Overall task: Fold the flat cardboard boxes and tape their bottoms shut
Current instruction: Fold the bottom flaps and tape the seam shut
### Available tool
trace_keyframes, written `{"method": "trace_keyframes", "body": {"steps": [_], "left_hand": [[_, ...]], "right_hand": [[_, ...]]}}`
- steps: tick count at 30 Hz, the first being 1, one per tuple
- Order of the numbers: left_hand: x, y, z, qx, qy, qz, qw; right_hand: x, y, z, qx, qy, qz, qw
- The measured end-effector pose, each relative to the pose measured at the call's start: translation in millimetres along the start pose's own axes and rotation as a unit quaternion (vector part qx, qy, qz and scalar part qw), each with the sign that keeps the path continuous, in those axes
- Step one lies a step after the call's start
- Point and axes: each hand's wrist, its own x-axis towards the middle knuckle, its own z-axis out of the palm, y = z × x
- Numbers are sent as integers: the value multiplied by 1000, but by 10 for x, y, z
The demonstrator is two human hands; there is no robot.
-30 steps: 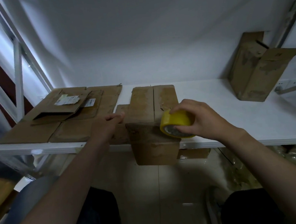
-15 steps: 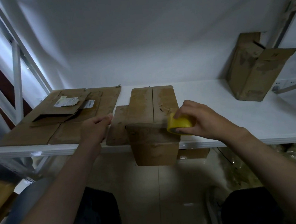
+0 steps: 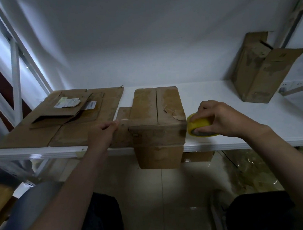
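A folded cardboard box (image 3: 157,107) lies bottom-up at the middle of the white shelf (image 3: 217,99), its near side hanging over the front edge. My right hand (image 3: 219,118) grips a yellow tape roll (image 3: 200,125) just right of the box. A strip of clear tape (image 3: 153,122) stretches from the roll leftward across the box. My left hand (image 3: 101,132) pinches the strip's free end beside the box's left flap.
A stack of flat cardboard boxes (image 3: 61,121) covers the shelf's left part. An assembled box (image 3: 262,71) leans against the wall at the back right. White frame posts (image 3: 16,79) rise at the left. Below the shelf are tiled floor and my knees.
My right hand carried the tape roll rightward off the box's front corner to the shelf beside it. My left hand drew left, stretching the tape across the box.
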Motion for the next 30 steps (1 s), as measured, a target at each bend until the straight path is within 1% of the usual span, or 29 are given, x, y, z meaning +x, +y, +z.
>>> {"method": "trace_keyframes", "body": {"steps": [3,8,13,18,23,26,30], "left_hand": [[8,-67,26,0,-3,-11,1000],[37,-143,67,4,-10,-21,1000],[137,-239,81,-8,-16,-43,999],[187,-309,153,29,-8,-31,999],[294,-380,197,21,-7,-56,998],[354,-410,218,-5,-8,-66,998],[394,-436,239,-45,-32,-107,993]], "right_hand": [[-13,66,1,13,9,-8,1000],[-16,213,61,-13,10,-21,1000],[-13,233,99,6,52,-20,998],[67,401,256,-32,36,-35,998],[209,450,370,-42,21,-40,998],[249,474,445,-34,9,-29,999],[280,485,516,-35,15,-32,999]]}}
